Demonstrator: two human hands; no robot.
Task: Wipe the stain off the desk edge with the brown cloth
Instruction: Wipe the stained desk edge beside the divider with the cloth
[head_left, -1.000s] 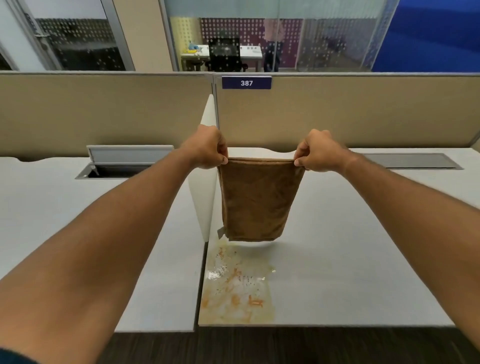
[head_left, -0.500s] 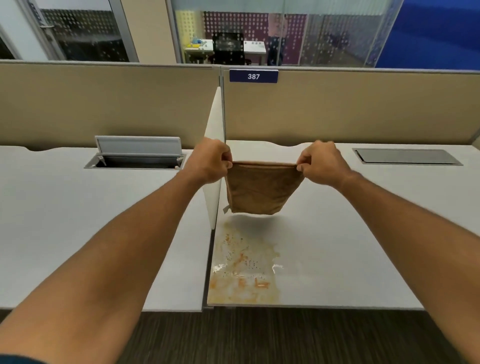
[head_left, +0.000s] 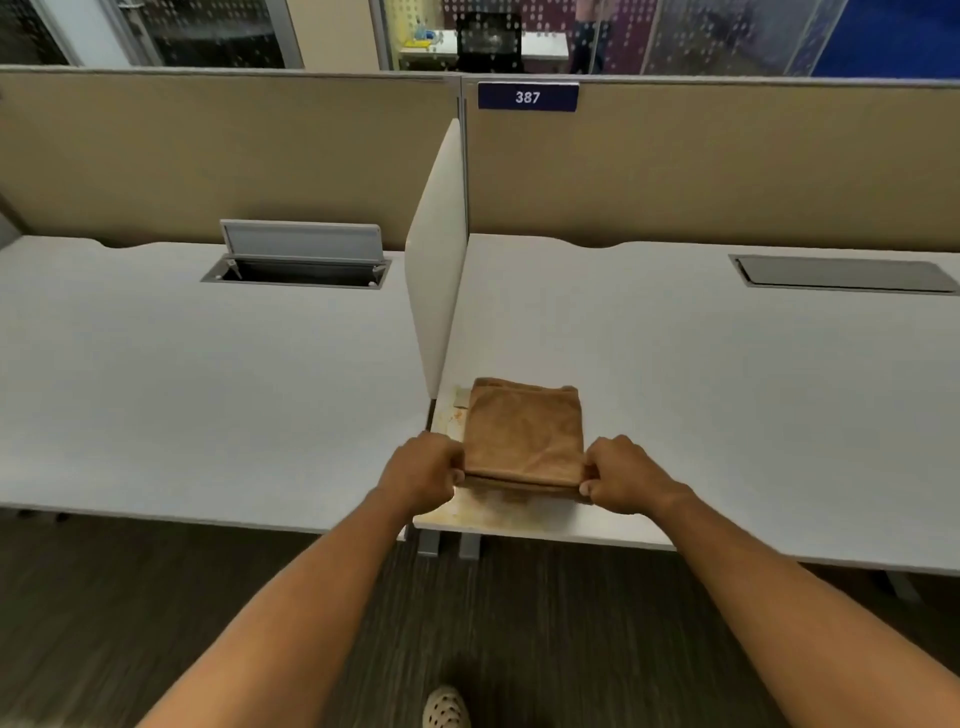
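The folded brown cloth (head_left: 524, 434) lies flat on the white desk (head_left: 701, 395), near its front left corner, covering most of the orange-brown stain (head_left: 491, 513). Parts of the stain show along the desk's front edge and to the left of the cloth. My left hand (head_left: 423, 470) grips the cloth's near left corner. My right hand (head_left: 621, 475) grips its near right corner. Both hands sit close to the desk's front edge.
A white divider panel (head_left: 436, 260) stands just left of the cloth, between this desk and the left desk (head_left: 182, 389). An open cable hatch (head_left: 298, 260) is on the left desk, a closed one (head_left: 844, 273) at the back right. Tan partitions (head_left: 727, 166) rise behind.
Both hands have come down and toward me, laying the hanging cloth flat over the stain. The view has pulled back and tilted down.
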